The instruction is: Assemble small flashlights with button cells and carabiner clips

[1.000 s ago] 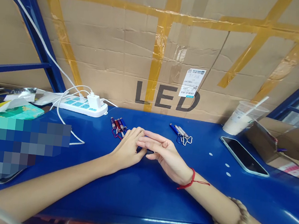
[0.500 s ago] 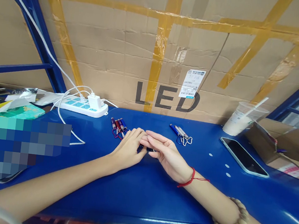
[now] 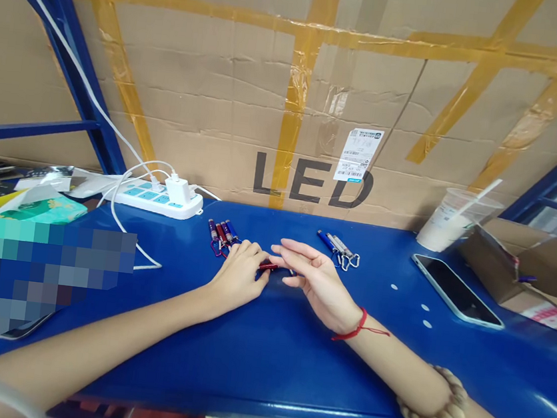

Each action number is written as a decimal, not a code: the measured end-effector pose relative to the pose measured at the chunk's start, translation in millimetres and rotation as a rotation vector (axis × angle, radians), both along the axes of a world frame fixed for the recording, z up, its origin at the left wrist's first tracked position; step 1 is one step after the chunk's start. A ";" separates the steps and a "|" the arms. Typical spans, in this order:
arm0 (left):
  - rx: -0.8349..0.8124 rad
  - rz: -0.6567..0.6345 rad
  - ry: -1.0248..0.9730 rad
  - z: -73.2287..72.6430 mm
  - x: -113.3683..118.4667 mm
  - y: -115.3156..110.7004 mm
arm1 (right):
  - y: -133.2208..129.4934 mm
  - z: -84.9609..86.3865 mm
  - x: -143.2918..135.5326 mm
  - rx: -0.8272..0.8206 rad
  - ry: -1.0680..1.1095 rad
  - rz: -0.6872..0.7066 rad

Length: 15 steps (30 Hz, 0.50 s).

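My left hand (image 3: 239,273) is closed with its fingers on a slim red keychain penlight (image 3: 267,266). Most of that penlight lies hidden behind the fingers; a bit of its clip shows at the right end. Facing it from the right, my right hand (image 3: 323,282) has its fingers stretched out and apart, with the thumb below, close to the clip end. Behind my left hand lie several purple, red and blue penlights (image 3: 223,231) with carabiner clips, partly covered. A second group of blue and silver penlights (image 3: 338,247) lies beyond my right hand.
On the blue table (image 3: 291,365), a white power strip (image 3: 159,201) with cords sits at back left, near papers and a green packet (image 3: 52,207). At right are a phone (image 3: 457,291), a plastic cup (image 3: 445,221) and an open cardboard box (image 3: 537,279). A large carton (image 3: 211,94) stands behind.
My hands have drawn slightly apart; their fingertips overlapped before. The red penlight now shows between them, and my right hand's fingers have opened away.
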State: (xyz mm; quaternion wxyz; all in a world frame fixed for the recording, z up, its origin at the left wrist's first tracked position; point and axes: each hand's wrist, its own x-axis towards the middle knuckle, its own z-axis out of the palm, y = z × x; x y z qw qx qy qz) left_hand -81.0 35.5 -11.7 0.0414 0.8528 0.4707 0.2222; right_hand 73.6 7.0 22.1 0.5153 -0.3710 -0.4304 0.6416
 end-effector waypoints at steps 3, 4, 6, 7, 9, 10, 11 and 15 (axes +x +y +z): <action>-0.019 -0.030 -0.033 0.7 0.2 1.1 | 4.4 -3.0 2.4 0.001 -0.022 -0.041; -0.019 -0.034 -0.043 1.0 0.4 1.2 | 6.1 -4.5 3.0 -0.006 -0.032 -0.049; -0.019 -0.032 -0.067 1.7 1.0 0.9 | 9.6 -7.5 3.8 -0.021 -0.066 -0.052; -0.020 -0.030 -0.085 2.1 1.3 0.6 | 11.2 -8.8 4.0 -0.028 -0.083 -0.049; -0.025 -0.028 -0.134 3.0 1.5 -0.2 | 13.8 -10.5 4.0 -0.039 -0.112 -0.039; -0.026 -0.029 -0.160 3.5 1.4 -0.7 | 14.5 -10.8 3.8 -0.045 -0.123 -0.034; -0.025 -0.029 -0.184 4.1 1.3 -1.2 | 15.0 -10.7 3.5 -0.050 -0.134 -0.032; -0.020 0.003 -0.277 7.1 0.0 -3.1 | 13.8 -8.4 1.4 -0.062 -0.195 -0.043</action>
